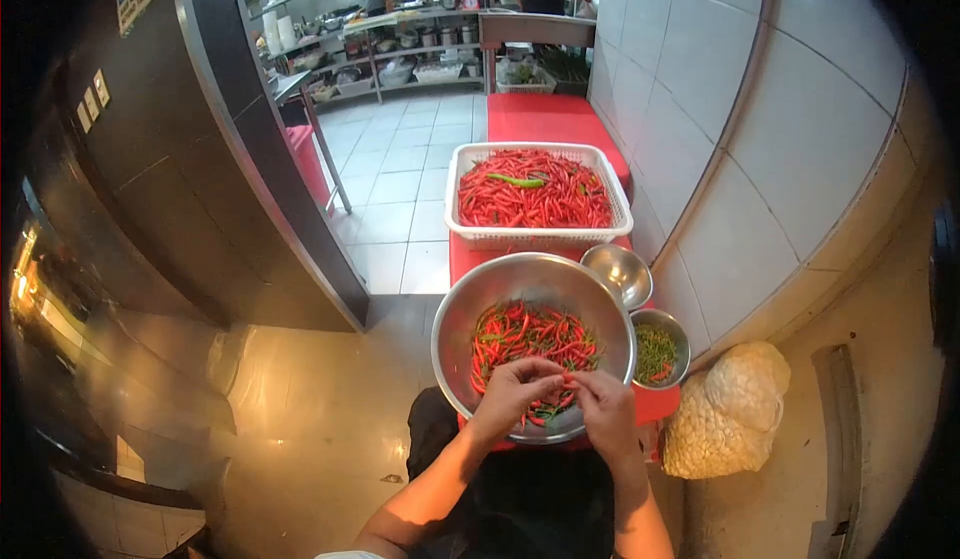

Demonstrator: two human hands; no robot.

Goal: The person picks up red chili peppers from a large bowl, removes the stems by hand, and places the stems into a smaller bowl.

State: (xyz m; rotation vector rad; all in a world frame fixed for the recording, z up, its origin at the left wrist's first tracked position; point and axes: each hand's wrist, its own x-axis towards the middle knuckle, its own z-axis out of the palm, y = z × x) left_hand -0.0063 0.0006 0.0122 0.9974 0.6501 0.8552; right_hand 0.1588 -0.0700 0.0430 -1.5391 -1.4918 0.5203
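The left hand [515, 384] and right hand [603, 406] each keep a closed grip on one red chili [570, 383], pinched between their fingertips over the near side of a big steel bowl [450, 309] on the red worktop [545, 119]. A small bowl [684, 344] of stems sits just right, and a white basket [455, 199] lies farther off.

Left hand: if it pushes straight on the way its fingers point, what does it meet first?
Most likely the right hand: the left hand points across at its fingertips, close or touching above the chilies in the bowl.

Pinched chilli [571, 384], too small, partly hidden.
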